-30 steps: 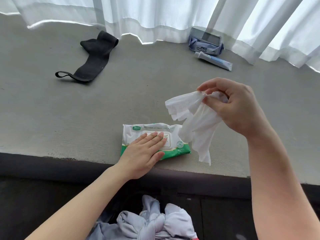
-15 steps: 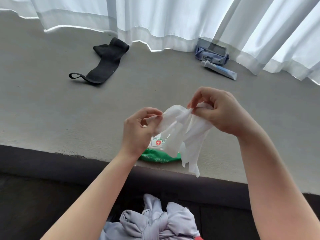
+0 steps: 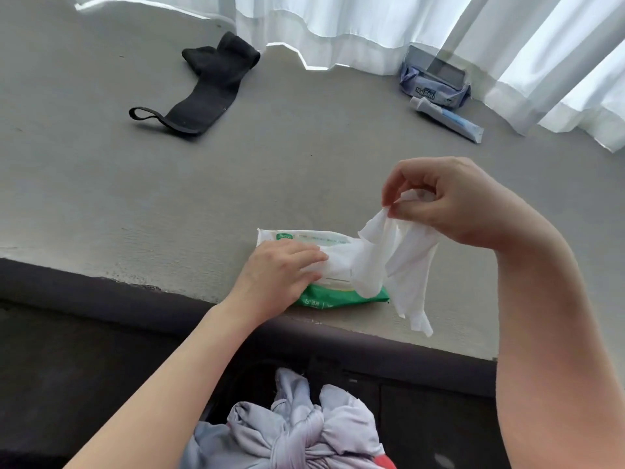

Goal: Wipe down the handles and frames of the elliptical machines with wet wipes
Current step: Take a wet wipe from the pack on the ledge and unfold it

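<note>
Wipe (image 3: 402, 262) hangs pinched in right hand (image 3: 453, 201), left hand (image 3: 280, 269) pressing pack (image 3: 338, 296).

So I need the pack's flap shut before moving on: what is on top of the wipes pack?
The left hand rests flat on the wipes pack, and the pulled wipe, pinched by the right hand, drapes across it. The flap is covered.

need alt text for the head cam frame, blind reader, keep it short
The right hand pinches a crumpled white wet wipe above a grey ledge, while the left hand presses flat on the green-and-white wipes pack. Farther back lie a black strap, a tube and a blue pouch by white curtains.
</note>
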Action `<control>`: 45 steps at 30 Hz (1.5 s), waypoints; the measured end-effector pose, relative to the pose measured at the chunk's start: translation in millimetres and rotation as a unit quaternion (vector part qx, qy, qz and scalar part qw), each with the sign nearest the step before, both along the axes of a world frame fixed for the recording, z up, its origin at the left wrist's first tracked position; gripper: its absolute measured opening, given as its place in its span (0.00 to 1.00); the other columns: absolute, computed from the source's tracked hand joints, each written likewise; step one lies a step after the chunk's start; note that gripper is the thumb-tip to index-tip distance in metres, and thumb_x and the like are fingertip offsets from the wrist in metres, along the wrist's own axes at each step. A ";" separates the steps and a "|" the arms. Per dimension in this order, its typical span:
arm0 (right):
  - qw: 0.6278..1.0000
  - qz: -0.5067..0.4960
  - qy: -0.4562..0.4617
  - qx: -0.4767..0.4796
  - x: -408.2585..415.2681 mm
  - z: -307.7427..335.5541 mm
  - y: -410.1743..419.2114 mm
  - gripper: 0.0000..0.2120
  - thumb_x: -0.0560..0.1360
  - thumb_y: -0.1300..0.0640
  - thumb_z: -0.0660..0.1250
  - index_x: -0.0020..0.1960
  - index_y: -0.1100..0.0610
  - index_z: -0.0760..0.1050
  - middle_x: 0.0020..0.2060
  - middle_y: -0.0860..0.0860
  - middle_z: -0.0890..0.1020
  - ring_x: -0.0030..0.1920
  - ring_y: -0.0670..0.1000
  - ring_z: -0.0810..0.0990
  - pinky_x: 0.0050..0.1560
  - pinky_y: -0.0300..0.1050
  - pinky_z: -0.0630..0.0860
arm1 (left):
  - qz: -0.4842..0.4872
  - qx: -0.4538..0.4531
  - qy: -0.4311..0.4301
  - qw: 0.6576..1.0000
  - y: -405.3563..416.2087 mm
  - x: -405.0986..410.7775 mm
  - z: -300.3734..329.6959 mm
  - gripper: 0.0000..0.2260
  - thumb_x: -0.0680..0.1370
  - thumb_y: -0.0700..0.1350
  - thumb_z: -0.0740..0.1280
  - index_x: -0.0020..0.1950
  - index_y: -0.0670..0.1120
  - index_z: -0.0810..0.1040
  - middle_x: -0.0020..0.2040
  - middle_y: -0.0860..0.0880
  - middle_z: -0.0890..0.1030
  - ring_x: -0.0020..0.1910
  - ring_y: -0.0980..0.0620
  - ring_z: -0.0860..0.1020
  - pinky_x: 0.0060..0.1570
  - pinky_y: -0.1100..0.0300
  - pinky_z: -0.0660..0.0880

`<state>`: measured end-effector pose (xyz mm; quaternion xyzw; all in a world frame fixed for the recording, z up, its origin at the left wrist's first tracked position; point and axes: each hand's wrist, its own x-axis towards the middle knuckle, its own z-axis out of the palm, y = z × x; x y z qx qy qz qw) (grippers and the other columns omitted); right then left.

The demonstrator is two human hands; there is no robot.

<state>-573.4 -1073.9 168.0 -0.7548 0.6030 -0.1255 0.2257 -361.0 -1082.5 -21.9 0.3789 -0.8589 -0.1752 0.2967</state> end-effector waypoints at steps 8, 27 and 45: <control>1.000 0.000 -0.006 -0.018 -19.7 16.8 -3.9 0.10 0.71 0.61 0.73 0.40 0.46 0.80 0.35 0.36 0.79 0.38 0.38 0.75 0.40 0.28 0.68 | 0.043 0.016 0.063 0.997 -6.0 0.9 -0.9 0.12 0.77 0.51 0.63 0.51 0.49 0.85 0.52 0.52 0.83 0.52 0.50 0.79 0.53 0.52 0.76; 0.990 -0.008 -0.076 0.114 -25.9 -13.7 -19.0 0.15 0.68 0.63 0.78 0.49 0.47 0.82 0.44 0.48 0.84 0.41 0.49 0.79 0.48 0.49 0.77 | 0.126 0.094 0.119 0.980 -3.7 16.8 9.4 0.08 0.75 0.41 0.66 0.48 0.47 0.85 0.43 0.51 0.82 0.41 0.52 0.79 0.42 0.53 0.77; 0.988 0.070 -0.030 0.135 45.8 -76.9 -52.8 0.09 0.69 0.59 0.77 0.48 0.52 0.83 0.40 0.45 0.81 0.39 0.41 0.76 0.42 0.37 0.72 | 0.108 0.326 0.306 0.888 4.2 12.9 37.5 0.17 0.73 0.48 0.75 0.57 0.62 0.75 0.49 0.55 0.84 0.52 0.59 0.81 0.57 0.59 0.77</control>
